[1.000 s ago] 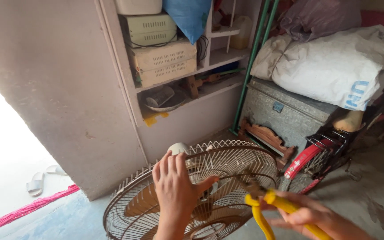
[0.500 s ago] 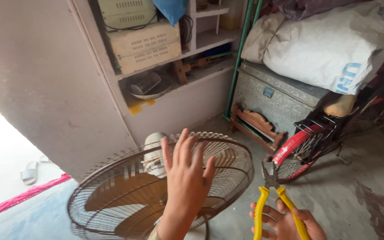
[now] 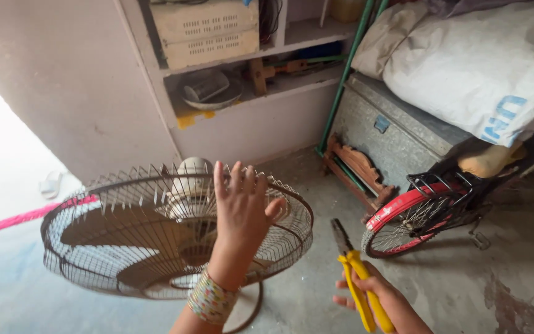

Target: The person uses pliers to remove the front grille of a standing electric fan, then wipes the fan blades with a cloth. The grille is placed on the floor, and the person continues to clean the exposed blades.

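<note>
Low on the concrete floor, tilted wire fan cage with brown blades inside and a pale motor housing showing behind the top rim. Left hand raised in front of the cage's right half, palm toward the wires, fingers spread and straight, gripping nothing; whether fingertips touch the wires, cannot tell. Beaded band around that wrist. Right hand lower right, well clear of the cage, fingers wrapped around the yellow handles of pliers, handles squeezed close together, dark nose pointing up and away, shut. Just beyond the pliers, red bicycle wheel with a black rear rack, crowding the floor to the right. Behind it, grey metal trunk carrying a big white sack, with carved wooden pieces leaning at the trunk's foot. Beside the trunk, green pole rising at a slant. Farther back, pale wall shelves holding a beige vented box, and a metal bowl one level down. At far left, pink cord running along the floor past the cage, and a white sandal out in the bright doorway.
</note>
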